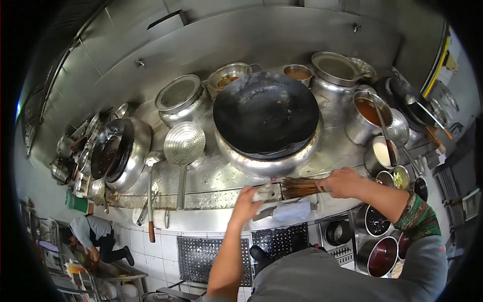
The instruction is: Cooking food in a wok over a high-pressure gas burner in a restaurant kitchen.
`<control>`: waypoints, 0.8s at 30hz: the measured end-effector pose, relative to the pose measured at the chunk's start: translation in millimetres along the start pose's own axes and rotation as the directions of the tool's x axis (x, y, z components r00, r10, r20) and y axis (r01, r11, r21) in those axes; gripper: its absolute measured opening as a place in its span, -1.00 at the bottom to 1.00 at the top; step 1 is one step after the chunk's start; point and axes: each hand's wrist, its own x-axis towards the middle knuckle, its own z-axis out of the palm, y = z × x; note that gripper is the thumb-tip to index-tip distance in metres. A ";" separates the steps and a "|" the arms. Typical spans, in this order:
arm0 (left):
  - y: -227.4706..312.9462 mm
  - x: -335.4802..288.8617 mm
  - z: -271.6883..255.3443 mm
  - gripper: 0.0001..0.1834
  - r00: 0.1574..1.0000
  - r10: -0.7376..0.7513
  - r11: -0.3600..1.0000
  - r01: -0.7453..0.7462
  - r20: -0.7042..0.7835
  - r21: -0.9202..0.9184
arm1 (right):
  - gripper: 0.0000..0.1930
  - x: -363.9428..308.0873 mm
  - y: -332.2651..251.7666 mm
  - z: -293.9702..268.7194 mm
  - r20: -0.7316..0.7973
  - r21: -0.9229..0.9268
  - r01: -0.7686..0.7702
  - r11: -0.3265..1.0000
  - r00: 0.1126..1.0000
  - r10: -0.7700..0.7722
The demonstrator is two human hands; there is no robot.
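My right hand (344,182) is closed round the handle end of a bamboo wok brush (301,187). The brush's bristles point left, over the perforated strip along the stove's front edge. My left hand (244,205) grips a crumpled whitish cloth (262,193) just left of the bristles. Behind both hands a large black wok (266,113) sits tilted on its round steel burner ring (271,165); its inside looks bare and dark. On the front ledge below the brush lies a folded pale cloth (292,211).
A perforated skimmer (184,143) and a ladle (151,191) lie left of the wok. At right stand a pot of reddish liquid (358,132) and several small containers. Another wok (108,156) is far left. A person (95,234) bends over at lower left.
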 end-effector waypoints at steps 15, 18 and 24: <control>-62.8 -121.1 -34.4 -0.66 0.867 -0.301 0.944 0.329 -0.397 0.004 | -0.66 3.5 -53.3 -0.6 -0.088 0.439 -0.306 0.845 0.921 0.380; -68.6 -121.7 -19.6 -0.63 0.869 -0.258 0.957 0.291 -0.421 0.014 | -0.67 -1.5 -77.1 -44.1 -0.146 0.348 -0.118 0.930 0.973 0.178; -54.3 -111.5 -10.7 -0.60 0.882 -0.239 0.968 0.247 -0.405 -0.034 | -0.65 69.9 -101.4 -32.2 -0.118 0.078 0.006 0.997 0.993 0.003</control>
